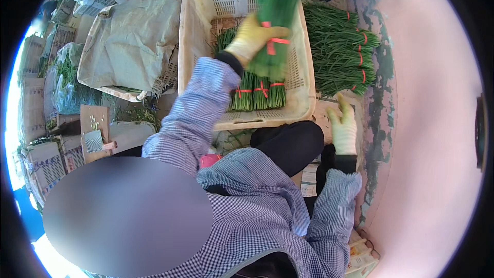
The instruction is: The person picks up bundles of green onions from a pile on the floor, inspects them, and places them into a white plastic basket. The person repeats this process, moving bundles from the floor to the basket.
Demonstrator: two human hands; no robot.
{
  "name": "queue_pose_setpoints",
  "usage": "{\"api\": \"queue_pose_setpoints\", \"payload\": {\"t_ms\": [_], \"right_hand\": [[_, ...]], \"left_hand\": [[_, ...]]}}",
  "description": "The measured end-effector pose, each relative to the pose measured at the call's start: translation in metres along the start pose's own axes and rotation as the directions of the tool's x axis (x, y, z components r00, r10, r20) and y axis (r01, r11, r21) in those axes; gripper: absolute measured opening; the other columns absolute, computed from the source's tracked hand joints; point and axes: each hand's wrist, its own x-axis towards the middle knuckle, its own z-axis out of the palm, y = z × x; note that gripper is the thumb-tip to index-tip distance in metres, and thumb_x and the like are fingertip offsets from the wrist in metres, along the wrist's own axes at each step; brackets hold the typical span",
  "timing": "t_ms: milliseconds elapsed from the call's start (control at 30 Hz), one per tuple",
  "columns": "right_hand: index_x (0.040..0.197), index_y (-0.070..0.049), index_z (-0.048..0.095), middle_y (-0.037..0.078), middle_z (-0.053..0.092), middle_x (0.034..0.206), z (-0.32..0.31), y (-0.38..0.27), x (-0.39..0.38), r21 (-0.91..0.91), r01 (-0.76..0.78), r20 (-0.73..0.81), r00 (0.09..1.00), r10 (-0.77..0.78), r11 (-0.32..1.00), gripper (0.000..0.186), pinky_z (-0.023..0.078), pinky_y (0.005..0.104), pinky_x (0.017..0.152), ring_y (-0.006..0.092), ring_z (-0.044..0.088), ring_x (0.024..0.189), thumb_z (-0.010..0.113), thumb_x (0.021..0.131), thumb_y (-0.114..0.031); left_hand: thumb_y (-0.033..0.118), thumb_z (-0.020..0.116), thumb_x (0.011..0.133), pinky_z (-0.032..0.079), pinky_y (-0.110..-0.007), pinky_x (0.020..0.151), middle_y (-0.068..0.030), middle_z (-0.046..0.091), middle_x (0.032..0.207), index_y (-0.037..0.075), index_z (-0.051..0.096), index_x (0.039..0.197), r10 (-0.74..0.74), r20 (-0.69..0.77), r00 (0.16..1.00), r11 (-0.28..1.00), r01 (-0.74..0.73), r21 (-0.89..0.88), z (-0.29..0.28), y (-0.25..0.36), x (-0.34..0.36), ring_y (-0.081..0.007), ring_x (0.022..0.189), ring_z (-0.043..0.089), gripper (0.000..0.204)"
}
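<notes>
My left hand, in a yellow-palmed glove, grips a bunch of long green leaves with a red band, motion-blurred above a cream plastic crate. Inside the crate, several banded bunches of the same greens stand packed along the near side, partly hidden by the held bunch. My right hand, also gloved, is open with fingers apart just right of the crate's near corner. Beyond it lies a pile of red-banded bunches against the wall.
A pink wall runs along the right. At the left are a cloth-covered crate, bagged greens, stacked crates and a cardboard piece. My bent dark-clad leg is below the crate; a small crate is at lower right.
</notes>
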Motion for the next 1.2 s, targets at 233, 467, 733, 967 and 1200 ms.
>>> {"api": "queue_pose_setpoints", "payload": {"t_ms": [233, 467, 733, 967, 1200], "right_hand": [[0.148, 0.002, 0.036, 0.026, 0.04, 0.148, 0.086, 0.028, 0.069, -0.133, -0.092, 0.154, 0.982, 0.112, 0.987, 0.09, 0.039, 0.0401, 0.112, 0.0407, 0.044, 0.133, 0.083, 0.076, -0.022], [0.156, -0.004, 0.019, 0.024, 0.036, 0.153, 0.113, 0.03, 0.08, -0.17, -0.073, 0.273, 0.955, 0.118, 0.983, 0.103, 0.04, 0.0392, 0.112, 0.0401, 0.044, 0.135, 0.082, 0.076, -0.019], [0.156, -0.01, 0.019, 0.027, 0.046, 0.144, 0.113, 0.037, 0.09, -0.067, -0.277, 0.291, 0.914, 0.284, 0.959, 0.094, 0.046, 0.0407, 0.102, 0.0413, 0.056, 0.121, 0.074, 0.081, -0.009], [0.151, -0.005, 0.028, 0.029, 0.058, 0.128, 0.129, 0.054, 0.083, -0.02, -0.313, 0.257, 0.916, 0.308, 0.949, 0.079, 0.049, 0.0422, 0.096, 0.0421, 0.061, 0.112, 0.07, 0.085, -0.012], [0.146, -0.001, 0.033, 0.027, 0.061, 0.122, 0.13, 0.061, 0.083, -0.045, -0.353, 0.238, 0.905, 0.354, 0.934, 0.07, 0.049, 0.0394, 0.095, 0.0396, 0.062, 0.111, 0.068, 0.086, -0.008]], "left_hand": [[0.017, 0.088, 0.065, 0.05, -0.038, 0.096, -0.0153, 0.068, 0.112, 0.001, 0.052, 0.128, -0.052, -0.477, 0.878, 0.65, 0.392, 0.651, -0.113, -0.091, 0.003, -0.0297, 0.103, 0.067, 0.074], [0.028, 0.091, 0.066, 0.051, -0.044, 0.098, -0.022, 0.06, 0.128, 0.002, 0.047, 0.125, -0.217, -0.66, 0.719, 0.068, 0.686, 0.725, -0.126, -0.188, -0.003, -0.0371, 0.116, 0.062, 0.078], [0.029, 0.091, 0.066, 0.052, -0.04, 0.097, -0.0232, 0.062, 0.125, -0.006, 0.052, 0.126, -0.34, -0.654, 0.676, 0.099, 0.717, 0.689, -0.15, -0.256, -0.001, -0.0346, 0.115, 0.062, 0.08], [0.035, 0.092, 0.068, 0.05, -0.037, 0.096, -0.0213, 0.066, 0.118, -0.009, 0.062, 0.118, -0.615, -0.546, 0.569, 0.48, 0.819, 0.314, -0.23, -0.335, -0.032, -0.0292, 0.105, 0.064, 0.073], [0.038, 0.09, 0.07, 0.051, -0.038, 0.093, -0.0206, 0.067, 0.117, -0.008, 0.066, 0.114, -0.775, -0.422, 0.471, 0.467, 0.876, 0.121, -0.195, -0.299, -0.032, -0.0286, 0.108, 0.063, 0.068]]}}
